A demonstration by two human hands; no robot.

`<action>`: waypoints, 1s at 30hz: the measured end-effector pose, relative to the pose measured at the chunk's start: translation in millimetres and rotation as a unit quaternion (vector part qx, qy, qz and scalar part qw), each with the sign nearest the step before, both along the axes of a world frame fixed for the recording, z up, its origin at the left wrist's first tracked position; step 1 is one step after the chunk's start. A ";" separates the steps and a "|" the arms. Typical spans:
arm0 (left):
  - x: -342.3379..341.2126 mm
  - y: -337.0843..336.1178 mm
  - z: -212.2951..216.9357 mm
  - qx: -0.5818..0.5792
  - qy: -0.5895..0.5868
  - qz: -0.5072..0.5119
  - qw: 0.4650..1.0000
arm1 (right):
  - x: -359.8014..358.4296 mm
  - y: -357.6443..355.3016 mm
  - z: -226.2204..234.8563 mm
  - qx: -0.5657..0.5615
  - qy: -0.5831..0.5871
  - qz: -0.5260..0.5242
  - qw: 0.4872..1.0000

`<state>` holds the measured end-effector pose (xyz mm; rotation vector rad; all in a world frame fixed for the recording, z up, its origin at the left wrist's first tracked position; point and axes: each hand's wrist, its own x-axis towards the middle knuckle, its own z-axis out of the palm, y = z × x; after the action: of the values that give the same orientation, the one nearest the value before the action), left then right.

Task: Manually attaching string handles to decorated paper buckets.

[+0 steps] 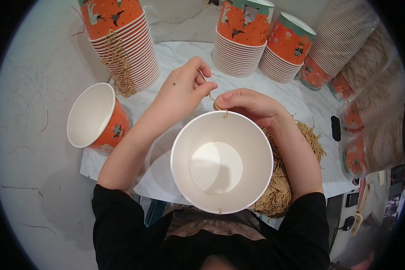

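Observation:
A large paper bucket (255,166), white inside, stands in front of me with its mouth upward. Thin tan cord (225,114) passes through its far rim, and a small bit of cord shows at the near rim. Just beyond the far rim, my left hand (187,85) is closed in a pinch on the cord's end. My right hand (252,104) is closed by the rim, thumb and fingers pressed on the same cord. Beneath my right forearm lies a heap of tan cords (274,193), partly hidden by the bucket.
An orange-sided bucket (92,114) lies tilted at left. Behind it rises a tall stack of orange buckets (144,54) with loose cords draped on it. More stacks (239,56) line the far side; bagged stacks (346,36) and a small black object (335,128) are at right.

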<state>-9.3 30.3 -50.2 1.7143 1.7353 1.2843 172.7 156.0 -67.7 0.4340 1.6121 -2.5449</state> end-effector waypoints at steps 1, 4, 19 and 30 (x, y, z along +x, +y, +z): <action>-0.2 -0.1 0.2 -0.001 0.000 0.000 1.000 | -0.8 -1.0 0.4 0.009 -0.004 -0.007 1.000; -0.3 0.0 1.2 0.001 -0.006 0.017 1.000 | -1.2 0.2 -1.2 0.013 0.020 0.010 1.000; -0.8 0.7 -1.8 0.057 0.065 0.062 0.994 | 2.6 3.6 -2.7 0.046 0.014 -0.007 0.999; 0.0 -2.9 3.6 0.063 0.136 0.114 0.982 | 3.9 6.0 -1.3 0.119 0.080 -0.025 0.989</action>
<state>-9.3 27.4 -46.7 1.8794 2.0982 1.3300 176.5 162.1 -69.0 0.2998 1.9991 -2.4875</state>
